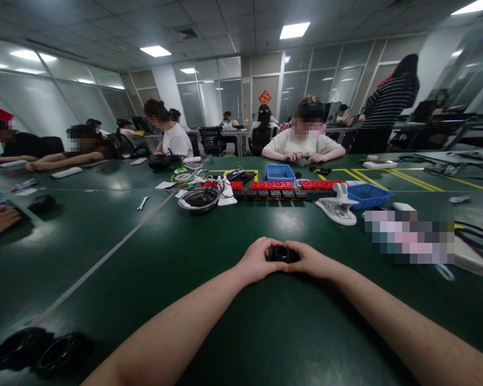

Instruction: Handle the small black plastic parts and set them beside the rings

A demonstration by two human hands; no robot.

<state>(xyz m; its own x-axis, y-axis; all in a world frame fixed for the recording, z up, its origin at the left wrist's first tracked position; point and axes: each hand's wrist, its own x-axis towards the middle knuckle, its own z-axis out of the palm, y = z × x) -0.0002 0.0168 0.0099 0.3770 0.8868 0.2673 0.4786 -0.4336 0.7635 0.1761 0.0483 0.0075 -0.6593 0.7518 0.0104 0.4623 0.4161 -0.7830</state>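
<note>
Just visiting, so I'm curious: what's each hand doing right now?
Left hand: closed on one side of the black part.
Right hand: closed on its other side.

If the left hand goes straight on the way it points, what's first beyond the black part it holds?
Most likely the right hand, gripping the other side of the black part; the hands look nearly touching, though depth is unclear.

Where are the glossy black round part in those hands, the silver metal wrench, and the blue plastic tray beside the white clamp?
Glossy black round part [282, 253]: head view, on its ringed middle.
Silver metal wrench [143, 203]: head view, on its handle.
Blue plastic tray [372, 202]: head view, on its near wall.
</note>
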